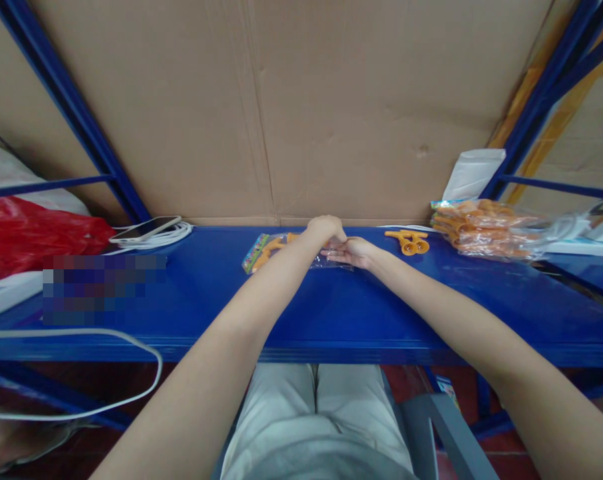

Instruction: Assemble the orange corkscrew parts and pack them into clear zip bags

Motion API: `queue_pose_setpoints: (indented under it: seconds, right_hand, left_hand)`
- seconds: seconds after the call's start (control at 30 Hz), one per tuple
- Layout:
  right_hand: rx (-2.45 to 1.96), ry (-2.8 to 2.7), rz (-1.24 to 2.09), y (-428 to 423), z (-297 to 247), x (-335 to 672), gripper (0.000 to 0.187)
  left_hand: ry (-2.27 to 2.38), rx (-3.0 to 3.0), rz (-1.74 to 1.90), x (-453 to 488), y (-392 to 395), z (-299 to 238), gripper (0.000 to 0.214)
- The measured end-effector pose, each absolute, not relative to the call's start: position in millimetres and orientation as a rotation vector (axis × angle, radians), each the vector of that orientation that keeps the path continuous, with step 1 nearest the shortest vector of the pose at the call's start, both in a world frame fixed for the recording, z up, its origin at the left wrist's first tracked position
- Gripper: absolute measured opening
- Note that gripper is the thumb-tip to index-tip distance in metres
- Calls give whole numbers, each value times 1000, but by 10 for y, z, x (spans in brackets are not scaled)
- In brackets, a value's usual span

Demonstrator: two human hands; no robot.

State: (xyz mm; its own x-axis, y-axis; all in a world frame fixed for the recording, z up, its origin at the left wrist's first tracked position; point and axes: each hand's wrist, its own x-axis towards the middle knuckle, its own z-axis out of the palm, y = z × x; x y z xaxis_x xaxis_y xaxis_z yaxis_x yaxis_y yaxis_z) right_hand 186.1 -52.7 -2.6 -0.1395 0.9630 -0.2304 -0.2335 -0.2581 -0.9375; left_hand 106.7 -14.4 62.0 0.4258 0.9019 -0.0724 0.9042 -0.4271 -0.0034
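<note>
A clear plastic bag [270,253] with a colourful printed header lies on the blue shelf, orange plastic pieces inside it. My left hand [327,229] is bent over the bag's right end, its fingers curled down and partly hidden, seemingly pinching the film. Close against it, my right hand [354,253] lies palm partly up, fingers stretched leftward over the bag's clear end. Right of my hands, two orange horn-shaped plastic toys [409,243] lie loose side by side.
Several filled bags of orange pieces [486,227] are piled at the right, by a white box [474,173]. A phone [149,229] rests on a coiled white cable at the left, near a red bag [36,230]. Cardboard [331,113] backs the shelf.
</note>
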Motion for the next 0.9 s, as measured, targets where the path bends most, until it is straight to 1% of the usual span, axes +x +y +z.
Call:
queue_pose_setpoints:
  seconds: [0.1, 0.2, 0.27, 0.47, 0.63, 0.9]
  right_hand:
    - [-1135, -968, 1572, -498, -39, 1873, 37]
    - [-1132, -986, 1582, -482, -39, 1888, 38]
    - [-1124, -990, 1572, -477, -25, 1898, 37]
    - [-1128, -991, 1474, -449, 23, 1854, 25]
    - [-1188, -1001, 1443, -416, 38, 1736, 19]
    - [-1157, -1041, 1379, -341, -5, 1680, 10]
  left_hand:
    - [1792, 2617, -125, 1100, -186, 604, 54]
    - [1744, 2659, -72, 1097, -212, 609, 58]
    - [1698, 2693, -26, 1071, -224, 636, 58]
    - [1640, 2699, 72, 989, -268, 740, 47]
    - [1609, 2704, 90, 1000, -318, 762, 48]
    - [1618, 2703, 105, 1020, -352, 747, 47]
